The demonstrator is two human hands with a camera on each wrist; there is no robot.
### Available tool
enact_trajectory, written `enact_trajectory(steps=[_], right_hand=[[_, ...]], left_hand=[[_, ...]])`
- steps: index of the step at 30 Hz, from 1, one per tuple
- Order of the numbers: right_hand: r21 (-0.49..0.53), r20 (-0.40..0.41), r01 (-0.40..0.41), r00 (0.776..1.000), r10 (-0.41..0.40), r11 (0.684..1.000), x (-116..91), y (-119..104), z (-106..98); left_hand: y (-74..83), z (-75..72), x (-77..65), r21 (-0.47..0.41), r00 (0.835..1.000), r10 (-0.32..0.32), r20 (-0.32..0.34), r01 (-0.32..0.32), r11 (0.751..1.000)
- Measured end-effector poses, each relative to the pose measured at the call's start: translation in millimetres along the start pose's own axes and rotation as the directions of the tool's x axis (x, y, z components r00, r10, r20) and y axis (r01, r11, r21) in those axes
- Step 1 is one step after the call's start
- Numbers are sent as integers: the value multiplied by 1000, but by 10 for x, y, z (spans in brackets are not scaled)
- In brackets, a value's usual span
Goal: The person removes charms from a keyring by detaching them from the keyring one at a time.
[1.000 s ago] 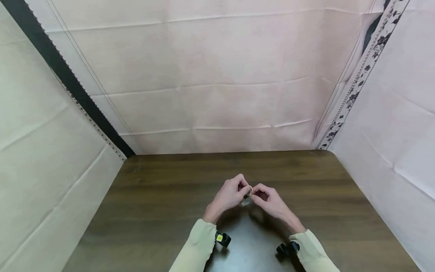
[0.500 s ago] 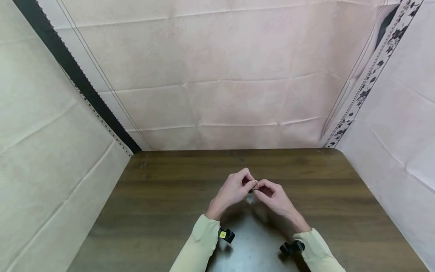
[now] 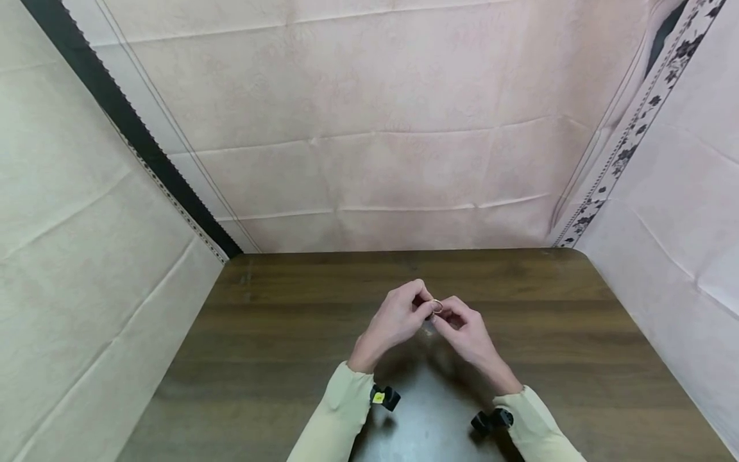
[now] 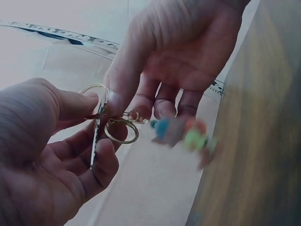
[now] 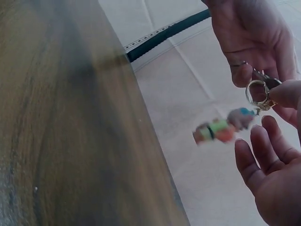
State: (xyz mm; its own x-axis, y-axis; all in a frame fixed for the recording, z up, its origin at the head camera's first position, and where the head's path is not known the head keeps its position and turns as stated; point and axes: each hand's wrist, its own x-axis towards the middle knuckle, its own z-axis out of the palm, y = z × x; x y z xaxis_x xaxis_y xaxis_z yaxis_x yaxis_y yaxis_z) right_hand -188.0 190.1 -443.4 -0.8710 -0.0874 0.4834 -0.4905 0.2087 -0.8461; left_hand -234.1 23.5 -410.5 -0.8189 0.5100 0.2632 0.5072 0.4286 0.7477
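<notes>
Above the table, my left hand and right hand meet at the fingertips, with a gold key ring between them. In the left wrist view, my left hand grips a flat, notched metal key, seen edge-on. A gold hoop passes by its top, near the left thumb. My right thumb and index finger pinch the gold rings and short chain beside the key. From the chain dangles a blurred multicoloured charm, blue, grey, orange and green. Fingertips hide part of where key and ring meet.
The brown wooden table lies under both hands. Pale cloth walls enclose it at the back and both sides. A black wrist camera sits on each pale green sleeve.
The head view has shifted slightly. Both hands stay together, slightly higher in the picture, and the ring stands out more clearly between the fingertips.
</notes>
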Motion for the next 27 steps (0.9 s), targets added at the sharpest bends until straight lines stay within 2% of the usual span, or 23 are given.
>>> enact_trajectory(steps=[6, 9, 15, 22, 27], right_hand=[[58, -14, 26, 1000, -25, 998, -6, 126, -27], [64, -23, 12, 1000, -11, 998, -19, 192, -51], [54, -4, -13, 1000, 13, 998, -47, 118, -69], [28, -33, 46, 998, -45, 999, -11, -24, -61], [-19, -12, 69, 998, -69, 997, 29, -124, -104]], left_hand=[[47, -26, -10, 8, 1000, 18, 2, -18, 1000], [76, -30, -15, -5, 1000, 19, 11, -19, 1000], [106, -50, -55, -4, 1000, 1, 13, -1, 1000], [151, -144, -99, -77, 996, 87, -4, -88, 993], [194, -213, -95, -98, 992, 129, -5, -129, 987]])
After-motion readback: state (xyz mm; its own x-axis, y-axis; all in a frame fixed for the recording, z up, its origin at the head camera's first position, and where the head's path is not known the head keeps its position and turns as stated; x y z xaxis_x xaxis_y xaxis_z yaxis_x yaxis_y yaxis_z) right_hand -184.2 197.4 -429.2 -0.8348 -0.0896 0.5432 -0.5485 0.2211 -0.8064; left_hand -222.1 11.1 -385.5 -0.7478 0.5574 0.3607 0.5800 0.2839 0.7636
